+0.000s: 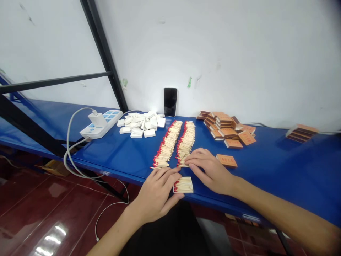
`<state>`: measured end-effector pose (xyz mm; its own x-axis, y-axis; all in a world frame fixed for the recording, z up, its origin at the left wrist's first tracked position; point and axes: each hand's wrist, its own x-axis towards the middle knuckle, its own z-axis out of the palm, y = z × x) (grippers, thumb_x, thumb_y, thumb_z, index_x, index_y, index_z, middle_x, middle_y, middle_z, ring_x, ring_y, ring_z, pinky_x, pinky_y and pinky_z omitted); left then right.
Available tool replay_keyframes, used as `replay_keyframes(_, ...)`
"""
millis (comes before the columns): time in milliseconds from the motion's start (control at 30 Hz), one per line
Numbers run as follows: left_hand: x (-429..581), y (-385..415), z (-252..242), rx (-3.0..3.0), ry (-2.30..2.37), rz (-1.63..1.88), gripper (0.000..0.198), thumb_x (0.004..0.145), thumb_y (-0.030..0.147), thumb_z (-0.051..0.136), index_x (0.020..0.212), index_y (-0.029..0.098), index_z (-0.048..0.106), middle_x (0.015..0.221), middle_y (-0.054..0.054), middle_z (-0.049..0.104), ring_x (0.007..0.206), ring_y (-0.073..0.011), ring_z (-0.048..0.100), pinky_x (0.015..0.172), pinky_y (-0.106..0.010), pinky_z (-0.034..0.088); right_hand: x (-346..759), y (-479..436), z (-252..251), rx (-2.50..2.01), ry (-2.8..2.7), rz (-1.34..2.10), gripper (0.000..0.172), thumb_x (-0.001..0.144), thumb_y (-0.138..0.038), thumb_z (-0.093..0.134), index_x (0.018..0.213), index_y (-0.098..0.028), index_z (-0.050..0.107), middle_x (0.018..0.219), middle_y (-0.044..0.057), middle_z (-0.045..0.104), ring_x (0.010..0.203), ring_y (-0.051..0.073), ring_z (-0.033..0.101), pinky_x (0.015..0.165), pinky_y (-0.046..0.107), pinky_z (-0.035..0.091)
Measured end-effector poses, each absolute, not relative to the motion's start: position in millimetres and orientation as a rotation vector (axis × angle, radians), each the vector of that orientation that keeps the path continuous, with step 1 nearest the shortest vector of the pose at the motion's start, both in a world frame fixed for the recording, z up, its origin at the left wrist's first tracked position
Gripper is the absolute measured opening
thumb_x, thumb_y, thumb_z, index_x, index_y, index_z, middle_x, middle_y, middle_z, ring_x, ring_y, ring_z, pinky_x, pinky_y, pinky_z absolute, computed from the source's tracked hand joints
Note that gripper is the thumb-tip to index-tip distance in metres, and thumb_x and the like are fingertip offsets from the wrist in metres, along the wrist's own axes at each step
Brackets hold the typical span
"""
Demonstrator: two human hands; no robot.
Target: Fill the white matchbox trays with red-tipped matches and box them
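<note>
My left hand point(161, 193) is closed around the left end of a small white matchbox tray point(192, 185) at the table's front edge, thumb below and fingers above. Inside the tray lie red-tipped matches point(183, 185), heads to the left. My right hand point(209, 172) has its fingertips pinched on matches at the near end of the right-hand row of matches point(187, 138). A second row of matches point(167, 144) runs beside it on the left, heads also leftward. An orange matchbox cover point(227, 160) lies just beyond my right hand.
White trays point(144, 123) are heaped at the back left, near a power strip point(102, 124) with a plugged-in charger. A phone point(170, 102) leans against the wall. Orange matchbox covers point(226, 132) are piled at the back right, with another stack point(302, 132) farther right.
</note>
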<state>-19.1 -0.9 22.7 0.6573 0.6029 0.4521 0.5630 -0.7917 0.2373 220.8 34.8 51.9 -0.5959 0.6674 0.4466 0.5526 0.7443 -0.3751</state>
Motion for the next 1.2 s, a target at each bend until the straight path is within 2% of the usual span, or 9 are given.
replay_keyframes(267, -18.2, -0.6, 22.9, 2.803, 0.990, 0.835, 0.030, 0.100, 0.037, 0.053, 0.122, 0.018, 0.054, 0.133, -0.011, 0.064, 0.117, -0.0269, 0.058, 0.100, -0.043, 0.047, 221.8, 37.2, 48.6, -0.936, -2.349, 0.249, 0.026, 0.103, -0.021, 0.043, 0.106, -0.018, 0.069, 0.112, 0.010, 0.074, 0.108, 0.025, 0.064, 0.095, 0.045, 0.048)
replay_keyframes(467, -17.2, -1.0, 23.2, 2.793, 0.989, 0.840, 0.027, 0.100, 0.037, 0.053, 0.120, 0.019, 0.054, 0.131, -0.012, 0.065, 0.116, -0.0273, 0.059, 0.100, -0.044, 0.047, 222.4, 39.6, 43.9, -0.990, -2.374, 0.249, 0.028, 0.102, -0.022, 0.048, 0.121, -0.022, 0.068, 0.131, 0.009, 0.068, 0.125, 0.027, 0.058, 0.106, 0.051, 0.046)
replay_keyframes(700, -17.9, -1.5, 22.5, 2.785, 0.984, 0.836, 0.028, 0.099, 0.036, 0.055, 0.120, 0.018, 0.053, 0.131, -0.012, 0.064, 0.117, -0.0275, 0.058, 0.100, -0.045, 0.047, 222.6, 40.0, 43.5, -0.996, -2.418, 0.240, 0.030, 0.102, -0.023, 0.049, 0.124, -0.023, 0.068, 0.134, 0.009, 0.066, 0.132, 0.029, 0.053, 0.108, 0.053, 0.046)
replay_keyframes(900, -19.5, -0.4, 23.1, 2.763, 0.980, 0.852, 0.028, 0.100, 0.034, 0.053, 0.122, 0.017, 0.051, 0.128, -0.014, 0.065, 0.118, -0.0279, 0.057, 0.100, -0.045, 0.049, 221.6, 39.7, 46.1, -0.994, -2.409, 0.268, 0.027, 0.103, -0.023, 0.047, 0.117, -0.020, 0.070, 0.122, 0.009, 0.071, 0.125, 0.028, 0.056, 0.104, 0.051, 0.046)
replay_keyframes(1200, -19.4, -0.1, 22.9, 2.763, 0.984, 0.874, 0.027, 0.100, 0.034, 0.054, 0.122, 0.018, 0.052, 0.127, -0.013, 0.066, 0.115, -0.0271, 0.059, 0.099, -0.045, 0.050, 222.2, 39.8, 47.7, -0.957, -2.433, 0.250, 0.024, 0.101, -0.023, 0.049, 0.109, -0.020, 0.072, 0.113, 0.011, 0.069, 0.109, 0.027, 0.060, 0.095, 0.047, 0.049)
